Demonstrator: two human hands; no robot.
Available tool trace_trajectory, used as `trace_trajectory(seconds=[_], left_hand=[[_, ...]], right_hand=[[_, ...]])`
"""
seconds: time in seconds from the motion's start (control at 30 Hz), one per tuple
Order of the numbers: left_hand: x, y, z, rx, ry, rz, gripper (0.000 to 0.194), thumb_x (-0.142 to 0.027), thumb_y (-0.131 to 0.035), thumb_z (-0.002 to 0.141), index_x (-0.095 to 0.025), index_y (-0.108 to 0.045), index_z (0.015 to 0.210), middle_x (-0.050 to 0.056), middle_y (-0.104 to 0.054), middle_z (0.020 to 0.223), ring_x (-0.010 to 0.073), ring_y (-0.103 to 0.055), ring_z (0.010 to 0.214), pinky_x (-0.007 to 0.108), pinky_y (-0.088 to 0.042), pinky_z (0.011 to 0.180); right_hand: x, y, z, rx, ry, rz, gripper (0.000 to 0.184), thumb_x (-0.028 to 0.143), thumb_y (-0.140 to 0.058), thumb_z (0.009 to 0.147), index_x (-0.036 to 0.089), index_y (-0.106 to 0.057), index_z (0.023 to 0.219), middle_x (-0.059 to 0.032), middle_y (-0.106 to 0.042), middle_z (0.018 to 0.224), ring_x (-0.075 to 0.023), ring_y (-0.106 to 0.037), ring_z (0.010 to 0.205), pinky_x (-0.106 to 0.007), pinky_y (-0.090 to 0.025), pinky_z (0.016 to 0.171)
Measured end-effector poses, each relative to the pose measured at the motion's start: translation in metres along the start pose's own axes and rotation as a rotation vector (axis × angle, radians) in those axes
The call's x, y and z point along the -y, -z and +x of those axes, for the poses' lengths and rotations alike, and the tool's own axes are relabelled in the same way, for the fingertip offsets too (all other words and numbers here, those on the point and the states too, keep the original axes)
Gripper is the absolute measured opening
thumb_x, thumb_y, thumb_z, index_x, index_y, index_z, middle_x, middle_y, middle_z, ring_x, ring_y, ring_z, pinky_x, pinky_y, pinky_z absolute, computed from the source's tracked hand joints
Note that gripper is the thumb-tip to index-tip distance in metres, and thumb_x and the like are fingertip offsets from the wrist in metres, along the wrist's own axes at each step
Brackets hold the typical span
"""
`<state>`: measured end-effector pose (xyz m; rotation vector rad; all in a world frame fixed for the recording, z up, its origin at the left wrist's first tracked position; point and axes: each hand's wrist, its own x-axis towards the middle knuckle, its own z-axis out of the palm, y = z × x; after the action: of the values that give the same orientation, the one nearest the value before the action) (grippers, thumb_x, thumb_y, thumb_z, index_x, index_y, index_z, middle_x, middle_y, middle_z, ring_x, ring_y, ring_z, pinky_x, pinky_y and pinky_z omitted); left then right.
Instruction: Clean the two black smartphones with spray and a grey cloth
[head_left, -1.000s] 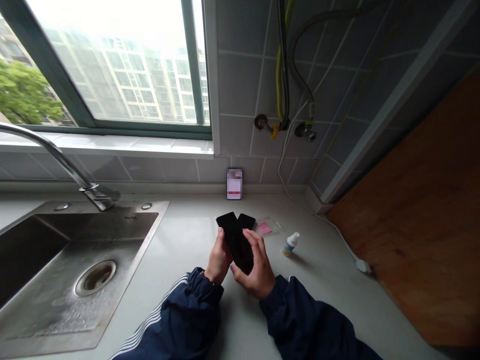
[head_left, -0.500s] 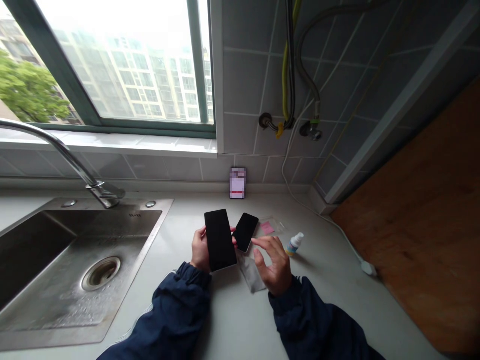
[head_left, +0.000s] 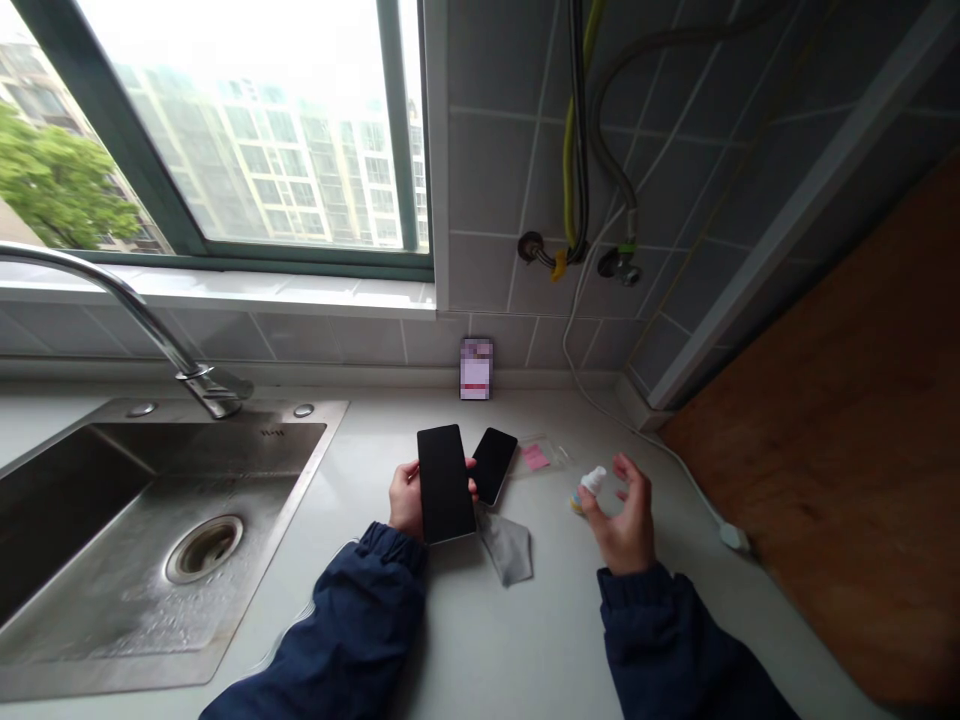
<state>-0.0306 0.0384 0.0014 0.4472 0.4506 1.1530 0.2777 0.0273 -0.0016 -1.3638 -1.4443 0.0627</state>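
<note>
Left hand (head_left: pixel 409 503) grasping a black smartphone (head_left: pixel 445 483), holding it from below and at the long edges, fingertips (head_left: pixel 471 465) showing at the right edge, black face up and uncovered. An edge grip like this looks right for the job: skin stays off the face and the phone sits steady, tilted slightly toward the wrist. Right hand (head_left: pixel 622 520) is not holding anything, fingers loosely curled and spread, hovering over the counter at a small white-capped bottle (head_left: pixel 592 482). Can't tell if a finger is touching the bottle; it's partly behind the hand, and its blue and yellow label is hard to read. A light touch seems best there, as it is small and could tip.

Just beside the held phone, a smaller black phone (head_left: pixel 493 465) lies flat on the counter (head_left: pixel 517 640), its screen up. A grey microfiber cloth (head_left: pixel 506 548) lies crumpled below it. A clear plastic packet (head_left: pixel 536 455) with a pink sticker lies to the right. Further back, a blurred card (head_left: pixel 475 368) leans against the tiled wall. Left of the hands are a stainless steel sink (head_left: pixel 225 425) and a curved faucet (head_left: pixel 135 300). A white cable (head_left: pixel 660 445) runs along the counter toward a wooden board (head_left: pixel 825 450).
</note>
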Motion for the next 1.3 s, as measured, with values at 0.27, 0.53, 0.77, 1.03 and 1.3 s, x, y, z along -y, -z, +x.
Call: trace_trajectory(seconds=[0.27, 0.53, 0.77, 1.03, 1.3], left_hand=[[0.0, -0.006, -0.002, -0.023, 0.022, -0.021, 0.068, -0.047, -0.037, 0.084, 0.005, -0.068, 0.116, 0.022, -0.073, 0.085, 0.0339, -0.069, 0.08, 0.046, -0.053, 0.077], [0.006, -0.007, -0.002, -0.019, -0.019, -0.028, 0.07, -0.05, -0.037, 0.084, 0.005, -0.069, 0.115, 0.025, -0.073, 0.103, 0.0343, -0.069, 0.083, 0.05, -0.053, 0.08], [0.007, -0.008, -0.002, -0.022, -0.004, 0.003, 0.07, -0.051, -0.037, 0.083, 0.003, -0.07, 0.113, 0.024, -0.074, 0.1, 0.0337, -0.068, 0.082, 0.05, -0.053, 0.08], [0.008, -0.005, -0.002, 0.025, 0.011, 0.056, 0.072, -0.054, -0.036, 0.084, 0.002, -0.07, 0.114, 0.021, -0.074, 0.085, 0.035, -0.068, 0.08, 0.048, -0.052, 0.078], [0.006, -0.008, -0.007, 0.028, 0.016, 0.052, 0.069, -0.054, -0.038, 0.085, -0.004, -0.066, 0.123, 0.021, -0.074, 0.098, 0.0391, -0.069, 0.091, 0.053, -0.054, 0.079]], right_hand=[[-0.027, -0.009, -0.008, 0.222, -0.129, 0.018, 0.046, 0.056, -0.067, 0.081, 0.017, -0.069, 0.105, -0.0124, -0.071, 0.1, -0.0287, -0.068, 0.093, -0.042, -0.056, 0.084], [0.003, -0.019, -0.016, 0.297, -0.323, 0.468, 0.07, 0.064, -0.069, 0.082, 0.017, -0.055, 0.131, -0.0135, -0.075, 0.102, -0.0276, -0.073, 0.091, -0.036, -0.061, 0.071], [0.03, -0.018, -0.022, 0.521, -0.479, 0.778, 0.075, 0.055, -0.079, 0.078, 0.018, -0.05, 0.138, -0.014, -0.075, 0.101, -0.0286, -0.073, 0.091, -0.041, -0.061, 0.075], [0.051, -0.028, -0.025, 0.642, -0.495, 0.858, 0.092, 0.048, -0.07, 0.086, 0.028, -0.018, 0.159, -0.0047, -0.071, 0.094, -0.0237, -0.072, 0.086, -0.044, -0.059, 0.078], [0.075, -0.051, -0.008, 0.723, -0.549, 1.041, 0.072, 0.035, -0.056, 0.089, 0.029, -0.027, 0.154, 0.0023, -0.064, 0.081, -0.014, -0.061, 0.051, -0.03, -0.054, 0.051]])
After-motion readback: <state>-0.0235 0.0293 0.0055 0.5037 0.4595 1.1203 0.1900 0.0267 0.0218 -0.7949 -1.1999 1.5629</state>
